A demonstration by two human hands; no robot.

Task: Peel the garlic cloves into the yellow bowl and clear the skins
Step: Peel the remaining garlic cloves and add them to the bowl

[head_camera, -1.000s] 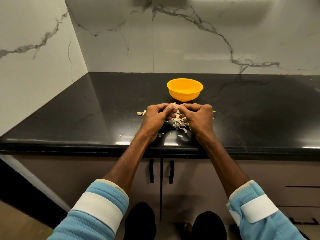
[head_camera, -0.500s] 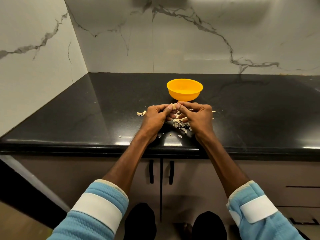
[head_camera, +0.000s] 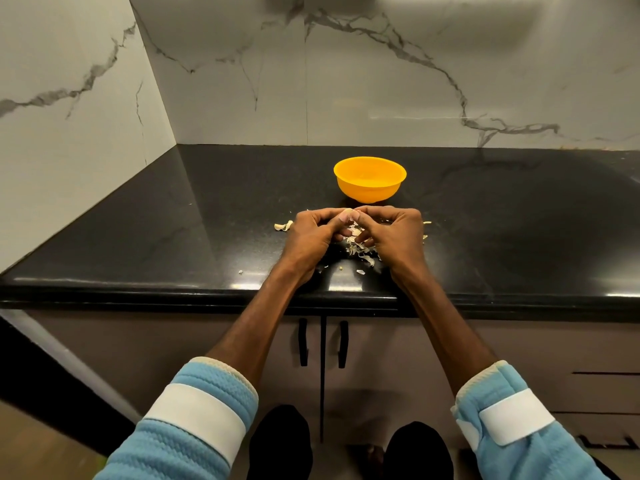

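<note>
Before yellow bowl (head_camera: 370,188), hands (head_camera: 311,235) (head_camera: 398,235) pinch garlic clove (head_camera: 356,212), axis hidden, skins (head_camera: 360,251) beneath

A: What is the bench (head_camera: 207,220) made of?
B: Black stone, so shiny the light shows near its front edge.
A: And the yellow bowl (head_camera: 370,188)?
B: Smooth plastic. The skins (head_camera: 360,251) look thin and dry like paper. The blue sleeves (head_camera: 211,381) are bumpy cloth.

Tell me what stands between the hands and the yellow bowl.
Nothing visible. The bowl sits just beyond the left hand and right hand, which pinch a clove; the skins lie below them, not in the path.
</note>
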